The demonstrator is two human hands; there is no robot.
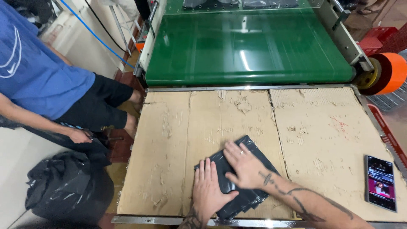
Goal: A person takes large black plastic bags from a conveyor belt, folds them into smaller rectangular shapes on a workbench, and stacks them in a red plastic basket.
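Note:
A folded stack of black plastic bags (248, 197) lies on the worn cardboard-covered table (169, 140), near its front edge. My left hand (207, 188) lies flat on the stack's near left side, fingers together. My right hand (243, 165), with a ring on one finger, presses flat on the top of the stack, its forearm crossing in from the right. Neither hand grips anything; both palms rest on the plastic.
A green conveyor belt (250, 48) runs along the table's far edge, with an orange roll (388, 72) at its right end. A phone (380, 182) with a lit screen lies at the right. A person in a blue shirt (34, 72) stands left beside a full black bag (68, 186).

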